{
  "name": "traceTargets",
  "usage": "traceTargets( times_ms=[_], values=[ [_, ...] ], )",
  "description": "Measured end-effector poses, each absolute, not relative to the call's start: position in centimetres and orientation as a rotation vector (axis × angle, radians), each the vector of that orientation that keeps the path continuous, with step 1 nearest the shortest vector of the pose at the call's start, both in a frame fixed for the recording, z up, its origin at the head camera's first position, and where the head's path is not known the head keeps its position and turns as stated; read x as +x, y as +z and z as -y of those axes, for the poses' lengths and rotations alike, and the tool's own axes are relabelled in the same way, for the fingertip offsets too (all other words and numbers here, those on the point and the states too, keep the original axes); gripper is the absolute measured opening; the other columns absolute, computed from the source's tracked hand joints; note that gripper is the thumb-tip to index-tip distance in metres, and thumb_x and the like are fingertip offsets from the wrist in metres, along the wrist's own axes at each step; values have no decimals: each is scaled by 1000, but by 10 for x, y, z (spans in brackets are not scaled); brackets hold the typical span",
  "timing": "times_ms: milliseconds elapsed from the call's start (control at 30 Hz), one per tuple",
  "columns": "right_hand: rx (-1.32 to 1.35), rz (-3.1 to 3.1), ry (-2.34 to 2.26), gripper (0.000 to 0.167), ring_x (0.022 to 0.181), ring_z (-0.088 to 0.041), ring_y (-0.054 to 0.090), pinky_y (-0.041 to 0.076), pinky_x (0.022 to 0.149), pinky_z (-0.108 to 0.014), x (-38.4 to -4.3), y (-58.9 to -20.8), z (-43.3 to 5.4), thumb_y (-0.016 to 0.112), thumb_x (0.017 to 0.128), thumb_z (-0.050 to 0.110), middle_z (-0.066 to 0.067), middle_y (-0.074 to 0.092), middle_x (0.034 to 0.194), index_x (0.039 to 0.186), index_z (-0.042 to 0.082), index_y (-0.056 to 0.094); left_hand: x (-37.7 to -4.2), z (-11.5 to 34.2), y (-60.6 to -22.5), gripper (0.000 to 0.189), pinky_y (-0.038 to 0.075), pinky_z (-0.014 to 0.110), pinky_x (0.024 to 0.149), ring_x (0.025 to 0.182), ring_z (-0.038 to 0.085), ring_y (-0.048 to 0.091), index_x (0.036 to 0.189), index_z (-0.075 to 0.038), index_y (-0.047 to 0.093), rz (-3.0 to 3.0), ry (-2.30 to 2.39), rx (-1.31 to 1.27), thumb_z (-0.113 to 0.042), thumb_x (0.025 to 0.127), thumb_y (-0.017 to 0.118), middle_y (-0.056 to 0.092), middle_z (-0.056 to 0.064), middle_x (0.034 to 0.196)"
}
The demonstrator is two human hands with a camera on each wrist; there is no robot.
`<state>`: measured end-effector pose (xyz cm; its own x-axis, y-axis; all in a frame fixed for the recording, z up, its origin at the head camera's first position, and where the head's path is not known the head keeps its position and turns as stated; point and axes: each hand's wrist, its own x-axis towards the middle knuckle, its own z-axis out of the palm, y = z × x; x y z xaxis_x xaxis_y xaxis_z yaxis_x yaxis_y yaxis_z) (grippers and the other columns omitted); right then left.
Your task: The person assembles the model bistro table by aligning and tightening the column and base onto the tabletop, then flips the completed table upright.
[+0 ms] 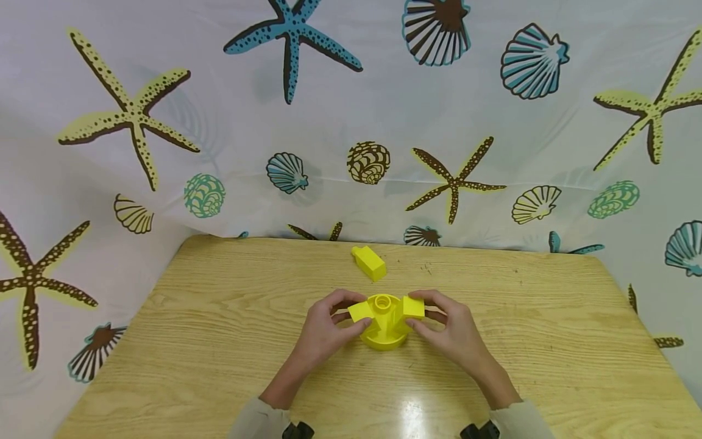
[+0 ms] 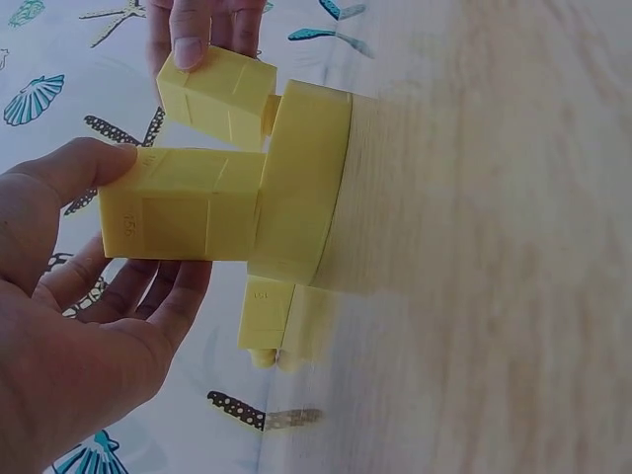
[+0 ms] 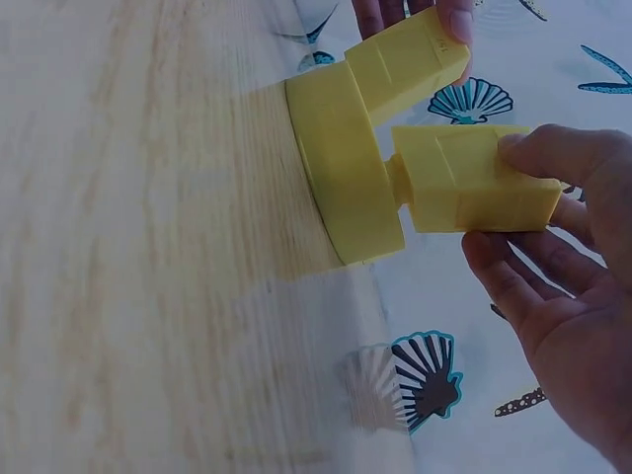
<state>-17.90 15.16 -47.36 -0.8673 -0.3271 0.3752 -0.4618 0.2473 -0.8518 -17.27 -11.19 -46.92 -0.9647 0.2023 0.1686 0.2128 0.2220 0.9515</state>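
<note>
A round yellow base [image 1: 384, 343] with raised walls and a ringed socket sits on the table between the hands. My left hand [image 1: 326, 323] pinches a yellow rectangular block [image 1: 360, 311] between thumb and fingers; the block leans outward, its lower end at the base's left side. On the other side, my right hand [image 1: 451, 332] grips a second yellow block [image 1: 414, 307] by its upper end. In the right wrist view this block [image 3: 484, 183] shows a narrow neck right at the base [image 3: 346, 168]. Both lower tips are hidden inside the base.
A third yellow block [image 1: 370, 263] with a small knob lies on its side behind the base. The wooden table [image 1: 230, 317] ends at the back against a white cloth [image 1: 329, 128] printed with starfish and shells.
</note>
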Motion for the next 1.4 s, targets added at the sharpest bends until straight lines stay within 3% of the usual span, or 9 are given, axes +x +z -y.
traceTargets(
  times_ms=[233, 633, 833, 1133, 1400],
  values=[
    [755, 2400, 1824, 37, 120, -32, 64, 56, 97, -35, -179, -469, -158, 71, 96, 0, -14, 64, 135, 133, 4, 65, -175, 112, -469, 34, 56, 36, 98, 115, 24, 62, 118, -4, 69, 2440, -1934, -431, -5, 87, 82, 66, 7, 122],
    [739, 2441, 1833, 44, 103, -28, 65, 60, 91, -36, -180, -467, -158, 82, 90, 13, -10, 64, 132, 131, 17, 68, -177, 112, -469, 35, 55, 36, 99, 116, 25, 62, 119, -3, 68, 2454, -1930, -454, -6, 88, 82, 65, 9, 125],
    [768, 2468, 1858, 46, 105, -28, 65, 60, 91, -38, -180, -467, -162, 81, 89, 12, -12, 64, 133, 133, 11, 67, -176, 112, -470, 32, 56, 37, 98, 114, 26, 62, 117, -5, 69, 2439, -1946, -447, -5, 88, 82, 66, 9, 123],
    [871, 2518, 1889, 43, 114, -33, 62, 59, 92, -32, -182, -465, -170, 68, 98, 5, -16, 61, 139, 140, 3, 61, -175, 113, -471, 31, 56, 36, 98, 115, 25, 63, 117, -5, 69, 2426, -1979, -441, -4, 88, 81, 65, 8, 121],
    [771, 2498, 1802, 38, 114, -29, 65, 58, 93, -34, -181, -464, -165, 79, 91, 10, -11, 67, 126, 127, 11, 69, -176, 113, -472, 32, 56, 35, 98, 115, 24, 62, 117, -3, 69, 2437, -1976, -432, -4, 87, 82, 66, 8, 122]
  ],
)
